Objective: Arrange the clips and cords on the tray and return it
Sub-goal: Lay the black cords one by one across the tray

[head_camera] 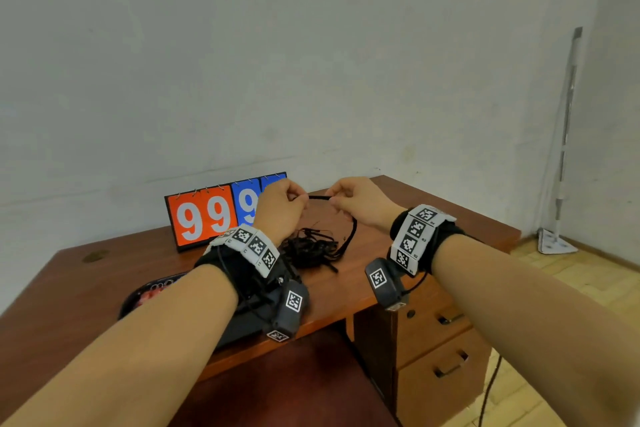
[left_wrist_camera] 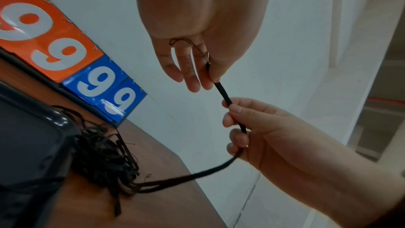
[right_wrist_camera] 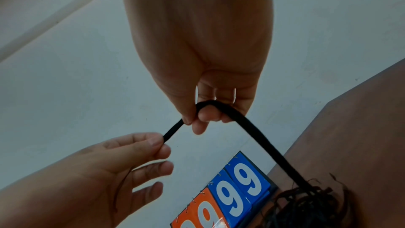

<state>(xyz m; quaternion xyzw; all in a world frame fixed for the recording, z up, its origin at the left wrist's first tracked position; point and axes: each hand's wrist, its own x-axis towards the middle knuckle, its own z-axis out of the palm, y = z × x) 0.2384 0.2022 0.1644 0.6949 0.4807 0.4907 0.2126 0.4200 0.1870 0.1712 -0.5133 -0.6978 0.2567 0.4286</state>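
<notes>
A black cord (head_camera: 318, 197) is stretched between my two hands above the desk. My left hand (head_camera: 299, 199) pinches its end, where thin threads stick out (left_wrist_camera: 190, 46). My right hand (head_camera: 334, 199) grips the cord a short way along, wrapped over its fingers (right_wrist_camera: 208, 108). From there the cord (left_wrist_camera: 208, 169) runs down to a tangled pile of black cords (head_camera: 311, 250) on the desk. The pile lies just beside the black tray (head_camera: 152, 288), which my left forearm mostly hides. Something red shows in the tray.
A flip scoreboard (head_camera: 207, 215) reading 99 in orange and blue stands at the back of the brown desk (head_camera: 86, 274). Drawers (head_camera: 440, 333) sit under the desk's right side. A metal stand (head_camera: 564, 149) leans in the right corner.
</notes>
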